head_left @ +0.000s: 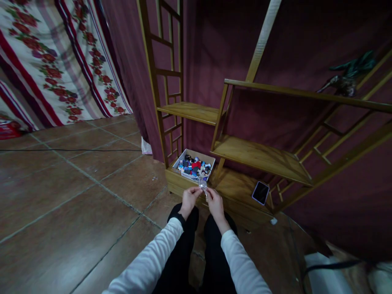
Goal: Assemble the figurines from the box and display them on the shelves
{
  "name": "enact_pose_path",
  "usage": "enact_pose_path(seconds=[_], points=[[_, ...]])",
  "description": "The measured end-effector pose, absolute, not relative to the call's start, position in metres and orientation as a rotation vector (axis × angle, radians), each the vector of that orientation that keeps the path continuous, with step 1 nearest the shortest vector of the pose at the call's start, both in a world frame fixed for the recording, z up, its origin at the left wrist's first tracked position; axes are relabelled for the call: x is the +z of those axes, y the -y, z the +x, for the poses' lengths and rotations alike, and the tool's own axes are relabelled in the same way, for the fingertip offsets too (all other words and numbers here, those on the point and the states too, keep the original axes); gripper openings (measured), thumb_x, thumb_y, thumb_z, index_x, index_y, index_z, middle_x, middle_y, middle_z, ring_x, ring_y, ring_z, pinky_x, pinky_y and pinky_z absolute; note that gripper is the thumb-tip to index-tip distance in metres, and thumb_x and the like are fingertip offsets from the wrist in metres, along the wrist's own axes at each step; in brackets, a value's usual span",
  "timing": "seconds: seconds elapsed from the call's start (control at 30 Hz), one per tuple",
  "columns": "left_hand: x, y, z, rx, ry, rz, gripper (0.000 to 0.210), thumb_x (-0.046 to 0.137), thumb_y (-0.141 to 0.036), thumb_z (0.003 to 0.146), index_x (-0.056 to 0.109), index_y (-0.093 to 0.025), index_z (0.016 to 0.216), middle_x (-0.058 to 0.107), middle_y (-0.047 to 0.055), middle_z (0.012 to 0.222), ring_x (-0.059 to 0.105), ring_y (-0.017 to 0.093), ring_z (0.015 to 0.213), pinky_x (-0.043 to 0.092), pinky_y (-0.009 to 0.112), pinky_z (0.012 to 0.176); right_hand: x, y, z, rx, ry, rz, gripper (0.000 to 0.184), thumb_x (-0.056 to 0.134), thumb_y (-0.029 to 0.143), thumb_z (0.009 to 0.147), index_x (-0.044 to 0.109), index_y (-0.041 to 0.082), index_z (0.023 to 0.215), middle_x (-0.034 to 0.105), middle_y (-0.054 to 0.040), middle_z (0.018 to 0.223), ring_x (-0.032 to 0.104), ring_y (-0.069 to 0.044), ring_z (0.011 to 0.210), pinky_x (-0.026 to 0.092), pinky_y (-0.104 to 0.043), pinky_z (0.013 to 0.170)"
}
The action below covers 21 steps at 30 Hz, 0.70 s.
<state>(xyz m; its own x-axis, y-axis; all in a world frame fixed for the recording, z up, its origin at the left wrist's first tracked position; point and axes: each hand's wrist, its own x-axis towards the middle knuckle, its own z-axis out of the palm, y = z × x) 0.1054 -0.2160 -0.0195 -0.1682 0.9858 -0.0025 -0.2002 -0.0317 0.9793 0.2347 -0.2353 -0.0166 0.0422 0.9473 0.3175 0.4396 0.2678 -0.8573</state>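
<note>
Between my two hands is a small clear, shiny plastic piece (202, 184), perhaps a wrapper; it is too small to tell its kind. My left hand (190, 199) pinches it from the left, a dark band round the wrist. From the right, the fingers of my right hand (215, 202) close on its lower end. Just beyond them a white open box (183, 173) rests on the bottom shelf, filled with several small figures or toys (195, 165) in red, blue, black and white.
A wooden shelf unit (260, 157) rises in front of me, with uprights and lattice at left and right. On its low shelf lies a dark-screened tablet or phone (260, 192). A figurine (349, 75) stands on the upper right shelf. A black cable (76, 150) crosses the tiled floor.
</note>
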Motion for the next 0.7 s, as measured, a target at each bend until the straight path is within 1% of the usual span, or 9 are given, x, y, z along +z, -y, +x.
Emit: enact_pose_path(seconds=[0.1,0.13,0.23,0.3,0.37,0.5,0.57,0.7], points=[[-0.025,0.213,0.104,1.506,-1.231,0.952,0.025,0.076,-0.032,0.053,0.068,-0.013,0.067,0.067,0.004,0.064,0.058,0.014,0.060,0.046,0.026,0.063,-0.020,0.235,0.238,0.741,1.440,-1.327,0.035,0.036,0.030,0.087,0.060,0.021,0.111,0.069,-0.0061,0.097,0.064,-0.015,0.069,0.052,-0.028,0.066],[-0.027,0.213,0.104,1.528,-1.261,0.950,0.024,0.076,-0.031,0.054,0.067,-0.013,0.067,0.066,0.004,0.063,0.057,0.013,0.058,0.045,0.025,0.061,-0.020,0.235,0.238,0.754,1.413,-1.318,0.036,0.035,0.030,0.087,0.059,0.020,0.111,0.069,-0.0063,0.096,0.065,-0.016,0.070,0.052,-0.029,0.067],[-0.029,0.213,0.102,1.550,-1.380,1.016,0.020,0.073,-0.031,0.059,0.067,-0.014,0.068,0.065,0.003,0.062,0.057,0.013,0.058,0.044,0.025,0.060,-0.019,0.235,0.239,0.731,1.428,-1.284,0.032,0.041,0.031,0.085,0.061,0.020,0.108,0.070,-0.0062,0.096,0.066,-0.018,0.084,0.051,-0.030,0.077],[-0.028,0.216,0.101,1.528,-1.473,1.101,0.018,0.072,-0.031,0.061,0.067,-0.015,0.069,0.065,0.003,0.063,0.058,0.015,0.060,0.044,0.025,0.061,-0.018,0.235,0.238,0.693,1.466,-1.316,0.030,0.045,0.033,0.083,0.061,0.022,0.107,0.071,-0.0057,0.096,0.066,-0.018,0.086,0.050,-0.031,0.079],[-0.027,0.221,0.101,1.486,-1.551,1.201,0.016,0.071,-0.032,0.063,0.068,-0.017,0.071,0.067,0.004,0.067,0.060,0.016,0.063,0.044,0.027,0.064,-0.018,0.234,0.237,0.646,1.486,-1.388,0.028,0.047,0.035,0.082,0.062,0.023,0.103,0.071,-0.0047,0.092,0.066,-0.019,0.083,0.050,-0.030,0.076],[-0.019,0.233,0.103,1.449,-1.652,1.423,0.013,0.067,-0.031,0.070,0.069,-0.021,0.078,0.069,0.007,0.078,0.062,0.019,0.073,0.044,0.030,0.072,-0.021,0.232,0.237,0.585,1.499,-1.464,0.018,0.050,0.036,0.081,0.063,0.026,0.088,0.071,-0.0021,0.080,0.066,-0.018,0.071,0.049,-0.027,0.065],[-0.014,0.242,0.104,1.461,-1.674,1.528,0.014,0.065,-0.032,0.074,0.070,-0.021,0.082,0.069,0.008,0.084,0.062,0.020,0.079,0.044,0.031,0.077,-0.024,0.230,0.237,0.618,1.489,-1.458,0.019,0.048,0.036,0.082,0.063,0.026,0.084,0.070,-0.0017,0.076,0.065,-0.018,0.066,0.049,-0.026,0.061],[-0.003,0.264,0.104,1.390,-1.657,1.741,0.023,0.054,-0.031,0.082,0.068,-0.022,0.098,0.068,0.008,0.096,0.061,0.020,0.090,0.044,0.031,0.084,-0.030,0.226,0.236,0.732,1.413,-1.464,0.023,0.044,0.038,0.082,0.062,0.024,0.085,0.070,-0.0020,0.075,0.066,-0.016,0.062,0.051,-0.025,0.057]])
